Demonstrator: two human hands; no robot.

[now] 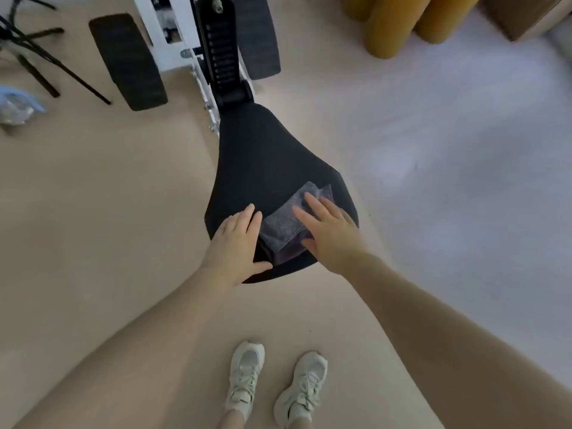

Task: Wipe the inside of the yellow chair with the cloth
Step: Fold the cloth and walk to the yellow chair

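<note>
Nearest to me are two pale sneakers (275,385) on the floor (93,196), toes pointing forward, and above them both bare forearms reaching out to a black padded seat (263,156); the left hand (236,243) lies flat on the seat's near edge with straight fingers and the thumb spread along the rim, holding nothing; the right hand (329,233) rests wide and flat, fingers straight, pressing on the cloth (288,224).

The cloth is grey, fuzzy and folded into a rough rectangle with a darker layer showing at its near corner; it lies on the near right part of the black seat, between the two hands, its left edge just beside the left fingers; the yellow chair (411,23) stands well apart at the top right, seen only as rounded mustard-coloured upholstered columns cut by the frame edge, and I cannot tell its inside from here.

The floor is smooth and beige, washed pale and bluish on the right; the seat narrows to a black ribbed post (221,57) on a white frame (167,35); a black pad (128,61) lies left of the post and another (258,35) right of it; black tripod legs (46,54) cross the top left corner; below them sits a blurred blue and clear bundle (17,103), contents unreadable; a brown box (523,13) fills the top right corner.
</note>
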